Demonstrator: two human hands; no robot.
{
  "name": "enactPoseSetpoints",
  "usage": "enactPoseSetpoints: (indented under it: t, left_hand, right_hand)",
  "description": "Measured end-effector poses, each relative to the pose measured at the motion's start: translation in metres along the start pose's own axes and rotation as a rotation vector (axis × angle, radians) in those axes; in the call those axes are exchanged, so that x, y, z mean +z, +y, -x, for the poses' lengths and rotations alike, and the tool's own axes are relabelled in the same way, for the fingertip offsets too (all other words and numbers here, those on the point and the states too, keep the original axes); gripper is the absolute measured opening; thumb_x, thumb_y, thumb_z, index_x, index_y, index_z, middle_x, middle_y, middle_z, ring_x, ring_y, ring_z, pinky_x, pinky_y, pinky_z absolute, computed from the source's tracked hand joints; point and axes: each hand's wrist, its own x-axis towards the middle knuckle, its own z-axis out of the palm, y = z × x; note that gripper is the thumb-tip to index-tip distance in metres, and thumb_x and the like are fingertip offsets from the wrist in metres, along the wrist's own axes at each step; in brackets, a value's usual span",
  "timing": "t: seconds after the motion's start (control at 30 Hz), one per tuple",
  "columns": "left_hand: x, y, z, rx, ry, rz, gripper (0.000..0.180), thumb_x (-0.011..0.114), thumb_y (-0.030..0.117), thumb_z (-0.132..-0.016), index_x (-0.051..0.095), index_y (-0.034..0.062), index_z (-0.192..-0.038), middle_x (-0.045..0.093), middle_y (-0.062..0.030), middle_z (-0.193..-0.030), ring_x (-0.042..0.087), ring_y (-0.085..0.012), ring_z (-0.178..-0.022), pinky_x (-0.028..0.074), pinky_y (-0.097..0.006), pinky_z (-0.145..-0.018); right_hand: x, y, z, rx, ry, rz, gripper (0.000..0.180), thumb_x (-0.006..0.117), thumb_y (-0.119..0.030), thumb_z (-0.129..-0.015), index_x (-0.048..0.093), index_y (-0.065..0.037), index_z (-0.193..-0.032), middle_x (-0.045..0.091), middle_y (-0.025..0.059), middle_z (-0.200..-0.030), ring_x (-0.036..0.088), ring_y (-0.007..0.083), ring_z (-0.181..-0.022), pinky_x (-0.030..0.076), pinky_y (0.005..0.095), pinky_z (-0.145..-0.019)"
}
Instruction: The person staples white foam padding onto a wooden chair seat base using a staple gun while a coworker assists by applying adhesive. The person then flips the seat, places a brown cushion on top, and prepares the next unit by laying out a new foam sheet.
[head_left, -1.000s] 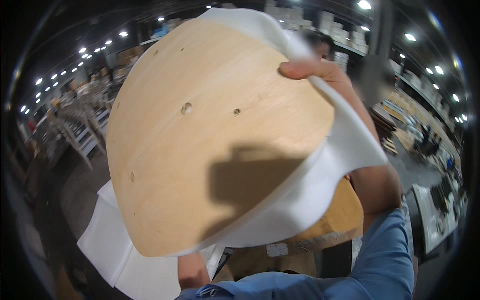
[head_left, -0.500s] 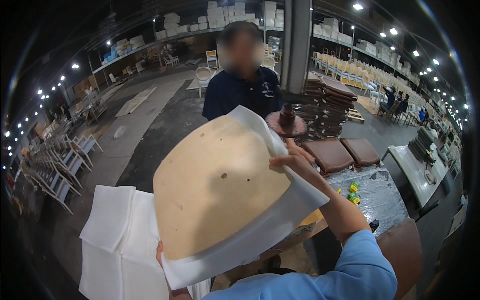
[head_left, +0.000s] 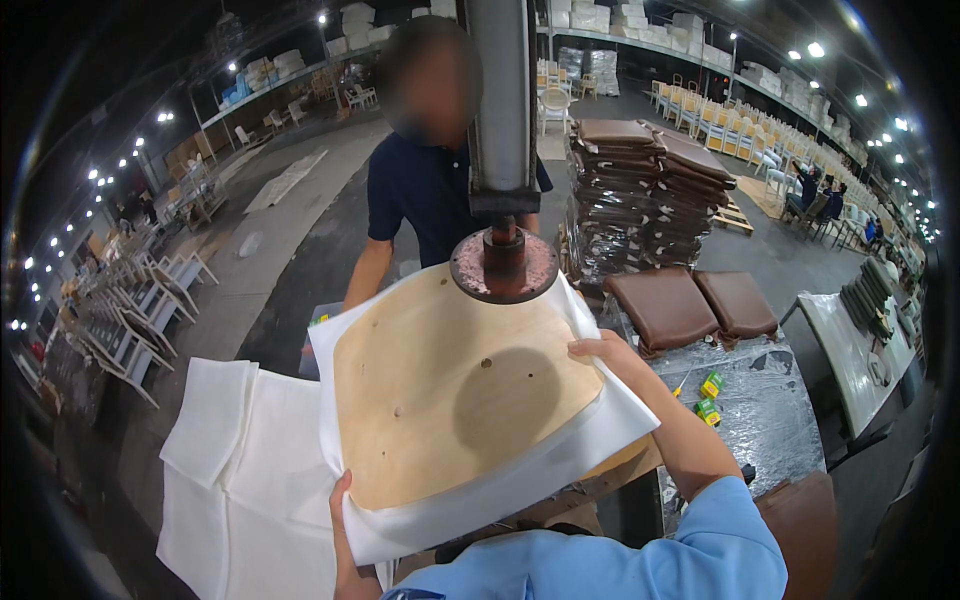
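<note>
A pale plywood seat panel (head_left: 440, 400) with several small holes lies on a sheet of white padding (head_left: 540, 485) that sticks out around its edges. At the near left corner my left hand (head_left: 342, 505) grips the padding and panel, its fingers mostly hidden beneath. My right hand (head_left: 608, 352) holds the right edge, thumb on top and the other fingers out of sight underneath. The round plate of a press (head_left: 504, 267) hangs over the far part of the panel and casts a round shadow on the wood.
Across from me stands a person in a dark shirt (head_left: 415, 195). White padding sheets (head_left: 265, 470) lie at left. Brown cushions (head_left: 662, 308) and small green-yellow boxes (head_left: 708, 411) rest on a plastic-covered table (head_left: 770, 400) at right. Behind is a stack of brown cushions (head_left: 650, 190).
The panel and padding have come down flatter, with more padding showing on the far left. The press plate now appears over the panel, and the person opposite has an arm reaching down beside it.
</note>
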Motion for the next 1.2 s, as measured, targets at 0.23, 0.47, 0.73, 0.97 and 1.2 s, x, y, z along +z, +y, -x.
enactPoseSetpoints:
  t: [0.23,0.47,0.73,0.97,1.2]
  left_hand:
    - [0.031,0.0,-0.03,-0.09,0.008,0.006,0.066,0.062,0.038,-0.109,0.052,-0.0005,-0.162,0.068,-0.0223,-0.151,0.069,-0.0391,-0.133,0.056,-0.051,-0.114]
    - [0.048,-0.022,-0.054,-0.04,0.098,-0.177,0.066,0.065,0.038,-0.109,0.052,-0.0004,-0.162,0.071,-0.0188,-0.147,0.07,-0.0335,-0.131,0.058,-0.046,-0.111]
    - [0.059,-0.034,-0.043,-0.172,0.28,-0.073,0.07,0.079,0.032,-0.106,0.052,-0.0024,-0.16,0.072,-0.0179,-0.143,0.073,-0.0302,-0.126,0.06,-0.044,-0.107]
    - [0.041,-0.045,-0.049,-0.306,0.346,-0.438,0.071,0.084,0.021,-0.102,0.049,-0.0054,-0.158,0.072,-0.0194,-0.138,0.078,-0.0315,-0.114,0.068,-0.043,-0.085]
    - [0.031,-0.081,-0.06,-0.23,0.329,-0.462,0.074,0.079,0.009,-0.103,0.043,0.0005,-0.167,0.067,-0.0208,-0.149,0.072,-0.0339,-0.129,0.064,-0.049,-0.102]
  right_hand:
    - [-0.051,0.022,-0.012,0.08,0.057,-0.045,0.052,0.078,-0.021,-0.097,0.068,0.01,-0.138,0.079,0.0197,-0.122,0.08,0.0299,-0.105,0.064,0.0442,-0.098]
    - [-0.111,0.07,0.025,0.197,-0.002,-0.141,0.067,0.082,-0.031,-0.102,0.057,0.0,-0.156,0.073,0.0157,-0.14,0.073,0.0289,-0.124,0.062,0.0474,-0.101]
    - [-0.127,0.145,0.052,0.147,0.146,0.075,0.073,0.083,-0.032,-0.102,0.051,-0.004,-0.162,0.07,0.0122,-0.141,0.068,0.0248,-0.126,0.054,0.0431,-0.109]
    - [-0.131,0.146,0.044,0.069,0.189,0.097,0.051,0.072,-0.028,-0.111,0.059,0.001,-0.151,0.075,0.0091,-0.131,0.07,0.018,-0.113,0.056,0.0363,-0.101]
    - [-0.136,0.16,0.028,0.071,0.235,0.196,0.048,0.068,-0.021,-0.113,0.059,0.002,-0.154,0.076,0.0089,-0.13,0.07,0.0182,-0.115,0.056,0.0353,-0.103]
